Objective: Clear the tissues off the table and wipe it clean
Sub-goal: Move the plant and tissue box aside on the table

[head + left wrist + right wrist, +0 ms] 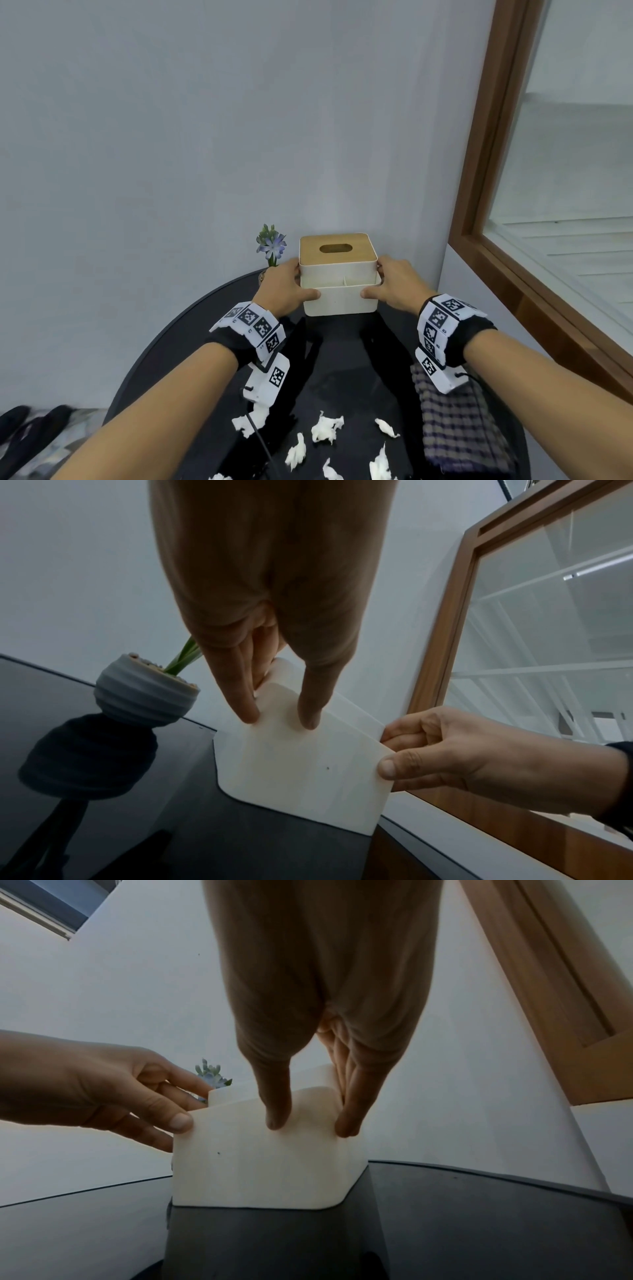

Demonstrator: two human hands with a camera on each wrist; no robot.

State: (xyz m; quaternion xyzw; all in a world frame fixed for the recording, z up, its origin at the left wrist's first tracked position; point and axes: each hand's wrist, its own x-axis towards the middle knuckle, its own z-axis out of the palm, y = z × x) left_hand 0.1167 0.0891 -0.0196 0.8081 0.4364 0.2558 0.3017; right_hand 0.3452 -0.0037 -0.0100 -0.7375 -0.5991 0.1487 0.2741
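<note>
Gripping opposite sides of the upright cream tissue box with a wooden slotted lid at the round black table's far edge, left hand and right hand pinch it, thumbs in front, while crumpled white tissues lie scattered at the near edge.

My head camera looks down across the table; both wrist cameras sit low and close, facing the wall, sharing the tissue box.
</note>
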